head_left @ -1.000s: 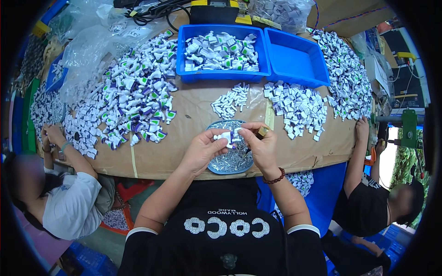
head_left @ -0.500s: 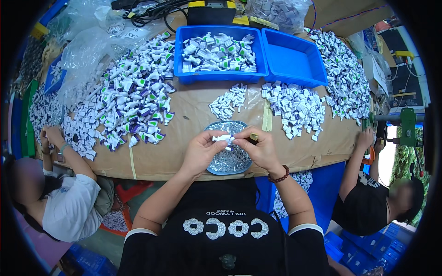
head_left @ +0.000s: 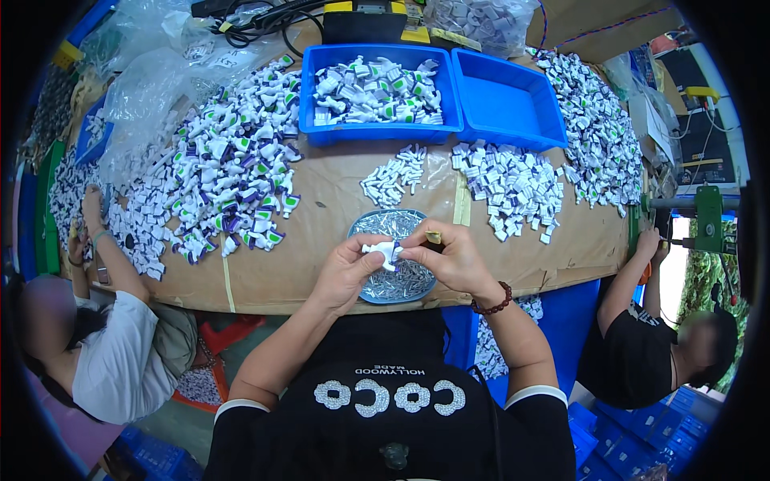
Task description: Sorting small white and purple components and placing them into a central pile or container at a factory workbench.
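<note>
Above a round blue bowl (head_left: 358, 289) of small shiny metal pins (head_left: 409, 282), I hold a small white plastic toy part (head_left: 382, 255) with a purple end. My left hand (head_left: 343, 272) pinches its left side between thumb and fingertips. At the purple end, the thumb and fingers of my right hand (head_left: 453, 260) are closed on the same part. A yellowish wrap (head_left: 434, 237) shows on a right finger. Beyond the bowl lies a small pile of slim white pieces (head_left: 393, 175).
A blue bin (head_left: 382, 135) of white, green and purple parts stands at the back beside another blue bin (head_left: 513, 104). Heaps of parts (head_left: 233, 168) lie left, and white blocks (head_left: 513, 188) right. Co-workers sit at the left (head_left: 120, 353) and right (head_left: 642, 353).
The toy part has tilted and shifted slightly left and down between my fingers, and my right hand has turned a little. The left co-worker's hands have moved apart.
</note>
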Demonstrator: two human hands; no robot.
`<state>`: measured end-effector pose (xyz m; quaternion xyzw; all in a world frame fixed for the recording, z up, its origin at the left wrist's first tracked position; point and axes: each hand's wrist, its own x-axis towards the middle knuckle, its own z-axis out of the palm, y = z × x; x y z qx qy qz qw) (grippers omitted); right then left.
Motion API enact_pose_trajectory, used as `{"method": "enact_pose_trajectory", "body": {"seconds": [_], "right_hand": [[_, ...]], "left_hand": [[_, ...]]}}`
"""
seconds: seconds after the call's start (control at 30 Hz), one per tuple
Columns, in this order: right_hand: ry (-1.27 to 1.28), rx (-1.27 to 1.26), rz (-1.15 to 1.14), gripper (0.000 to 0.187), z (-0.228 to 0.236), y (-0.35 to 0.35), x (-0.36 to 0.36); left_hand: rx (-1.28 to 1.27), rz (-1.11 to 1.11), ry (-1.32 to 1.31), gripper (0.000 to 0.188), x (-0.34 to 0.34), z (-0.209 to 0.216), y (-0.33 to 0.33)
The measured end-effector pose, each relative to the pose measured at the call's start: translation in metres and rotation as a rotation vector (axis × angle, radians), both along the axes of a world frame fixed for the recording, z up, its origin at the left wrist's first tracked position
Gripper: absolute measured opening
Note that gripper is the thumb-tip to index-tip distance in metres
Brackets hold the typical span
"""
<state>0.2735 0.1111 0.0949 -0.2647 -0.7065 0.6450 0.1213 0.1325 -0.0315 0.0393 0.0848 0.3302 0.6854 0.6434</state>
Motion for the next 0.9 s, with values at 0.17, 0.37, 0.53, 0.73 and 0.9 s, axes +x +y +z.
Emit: {"method": "enact_pose_trajectory", "body": {"seconds": [0.17, 0.37, 0.53, 0.73, 0.9], "right_hand": [[-0.043, 0.111, 0.065, 0.009, 0.002, 0.001, 0.003], [-0.029, 0.160, 0.034, 0.009, 0.006, -0.002, -0.002], [-0.058, 0.202, 0.030, 0.008, 0.005, -0.002, -0.003], [-0.038, 0.351, -0.116, 0.006, -0.008, -0.015, -0.011], [0.002, 0.328, -0.083, 0.008, -0.015, -0.012, -0.016]], "left_hand": [[-0.014, 0.063, 0.205, 0.023, 0.009, 0.005, -0.006], [-0.003, 0.140, 0.208, 0.023, 0.013, 0.008, -0.007], [-0.008, 0.121, 0.328, 0.023, 0.012, 0.011, -0.006], [-0.130, 0.067, 0.780, 0.024, 0.008, 0.001, -0.005], [-0.105, -0.206, 0.970, 0.026, -0.009, 0.000, 0.002]]}}
